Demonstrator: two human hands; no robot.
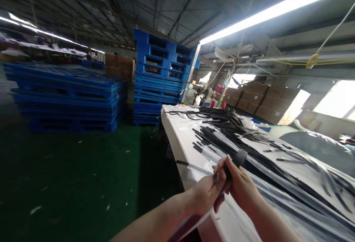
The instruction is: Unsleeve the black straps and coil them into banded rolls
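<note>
My left hand (206, 192) and my right hand (242, 184) meet over the near edge of a white table (180, 131). Both are closed around a black strip (237, 160), which curls up and over the fingers of my right hand. A thin clear sleeve with a black tip (192, 167) reaches left from my left hand's fingers. Several long black strips in clear plastic sleeves (222, 135) lie piled on the table just beyond my hands.
Two stacks of blue plastic pallets (69, 94) (161, 75) stand on the green floor (83, 183) to the left. Brown cardboard boxes (260, 101) are stacked at the back right. A fluorescent tube (277, 9) runs overhead.
</note>
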